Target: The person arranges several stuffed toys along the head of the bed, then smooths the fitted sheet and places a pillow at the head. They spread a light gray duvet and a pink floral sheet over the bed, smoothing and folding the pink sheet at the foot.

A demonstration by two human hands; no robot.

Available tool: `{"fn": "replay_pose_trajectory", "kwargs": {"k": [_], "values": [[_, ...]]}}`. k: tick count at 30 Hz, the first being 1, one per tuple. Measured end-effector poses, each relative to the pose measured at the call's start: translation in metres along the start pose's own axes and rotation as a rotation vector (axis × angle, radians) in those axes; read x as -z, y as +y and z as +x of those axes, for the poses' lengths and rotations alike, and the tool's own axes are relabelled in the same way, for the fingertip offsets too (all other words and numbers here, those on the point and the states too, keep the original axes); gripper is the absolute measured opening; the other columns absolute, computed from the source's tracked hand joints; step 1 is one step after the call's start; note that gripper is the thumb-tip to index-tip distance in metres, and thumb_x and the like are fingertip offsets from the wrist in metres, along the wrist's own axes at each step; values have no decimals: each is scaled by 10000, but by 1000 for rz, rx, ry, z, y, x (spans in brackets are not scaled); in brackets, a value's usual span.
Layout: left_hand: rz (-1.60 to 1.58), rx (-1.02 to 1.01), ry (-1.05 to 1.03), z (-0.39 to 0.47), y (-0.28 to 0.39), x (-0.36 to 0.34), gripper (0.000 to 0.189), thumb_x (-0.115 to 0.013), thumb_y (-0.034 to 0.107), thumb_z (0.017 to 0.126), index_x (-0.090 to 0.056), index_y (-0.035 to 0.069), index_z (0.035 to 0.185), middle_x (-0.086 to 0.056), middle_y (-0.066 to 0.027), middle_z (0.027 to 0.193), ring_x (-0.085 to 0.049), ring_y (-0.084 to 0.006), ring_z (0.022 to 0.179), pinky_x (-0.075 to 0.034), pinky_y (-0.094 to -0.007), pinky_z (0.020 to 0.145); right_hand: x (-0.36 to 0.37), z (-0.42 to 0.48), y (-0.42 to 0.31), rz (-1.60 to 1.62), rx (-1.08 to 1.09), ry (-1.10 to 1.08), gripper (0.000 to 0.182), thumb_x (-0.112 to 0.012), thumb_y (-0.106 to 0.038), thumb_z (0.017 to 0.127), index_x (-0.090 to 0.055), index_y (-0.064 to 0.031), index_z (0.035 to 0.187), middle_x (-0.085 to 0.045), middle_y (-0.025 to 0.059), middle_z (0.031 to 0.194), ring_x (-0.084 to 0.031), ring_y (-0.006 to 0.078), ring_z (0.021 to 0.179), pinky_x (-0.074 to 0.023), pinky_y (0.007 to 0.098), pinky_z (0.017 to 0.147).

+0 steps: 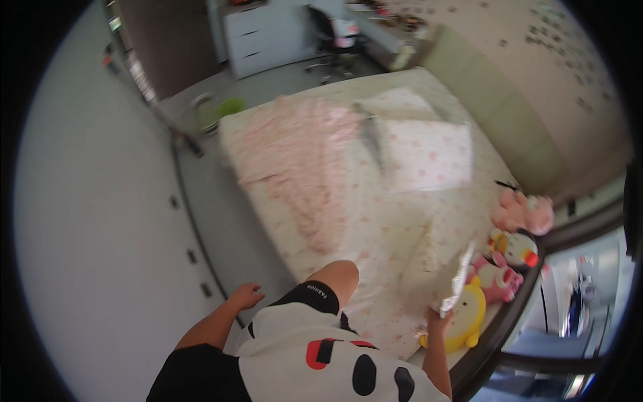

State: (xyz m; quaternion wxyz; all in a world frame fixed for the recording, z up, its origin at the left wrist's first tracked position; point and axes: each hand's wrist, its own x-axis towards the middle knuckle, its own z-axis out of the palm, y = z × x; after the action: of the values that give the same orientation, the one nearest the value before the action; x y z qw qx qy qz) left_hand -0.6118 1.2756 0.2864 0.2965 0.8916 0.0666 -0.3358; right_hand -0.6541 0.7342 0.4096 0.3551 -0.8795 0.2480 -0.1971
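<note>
My right hand [440, 320] grips the end of a white cloth strip [457, 284], which runs up from my fingers. It looks like the edge of the pale bedding, though blur hides the join. Close beside that hand lies a yellow plush toy [464, 316]. My left hand [246, 295] hangs empty over the floor beside the bed, fingers loosely apart. One bare knee [337, 276] rests on the floral bed sheet [371, 281]. Ahead, a rumpled pink blanket [301, 151] covers the bed's left part, and a floral pillow [427, 153] lies to its right.
Along the right window ledge sit several plush toys, including a dark pink bear [495, 279] and a pale pink one [525, 211]. Beyond the bed are a white drawer cabinet [251, 42], a desk chair [331, 35] and a green bin [231, 106]. A wall [100, 226] borders the left.
</note>
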Motion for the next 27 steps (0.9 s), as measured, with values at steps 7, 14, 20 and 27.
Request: {"fn": "replay_pose_trajectory", "kwargs": {"k": [7,14,20,27], "values": [[-32,340,-42,-56,-95,-6,520,-602,420,794,-601,45,1154,-617,-161,1123,-573,-308,1061,-450,-384,916,-15,30,25,-28,9,-15,427,-661,-47,641,-603,17,1059,-656,160,940,-636,308,847,-490,390,770],[-1,374,-85,16,-162,67,541,-551,437,816,-574,69,1212,-559,-156,1237,-507,-308,1168,-397,-383,990,-58,85,-61,-71,9,-56,453,-636,-28,615,-590,35,1062,-643,178,930,-641,292,778,-509,374,685],[-76,310,75,102,-207,227,513,-576,400,815,-569,65,1204,-570,-144,1219,-523,-303,1141,-417,-377,960,-60,172,-165,-58,274,199,370,-515,7,617,-581,11,981,-556,38,710,-485,106,528,-383,255,427],[-235,204,435,151,-232,395,427,-601,344,808,-592,33,1101,-641,-134,1046,-599,-299,987,-475,-389,841,-106,184,-411,-76,241,400,503,-494,-41,636,-535,60,1128,-596,119,938,-541,225,808,-456,305,764]]}}
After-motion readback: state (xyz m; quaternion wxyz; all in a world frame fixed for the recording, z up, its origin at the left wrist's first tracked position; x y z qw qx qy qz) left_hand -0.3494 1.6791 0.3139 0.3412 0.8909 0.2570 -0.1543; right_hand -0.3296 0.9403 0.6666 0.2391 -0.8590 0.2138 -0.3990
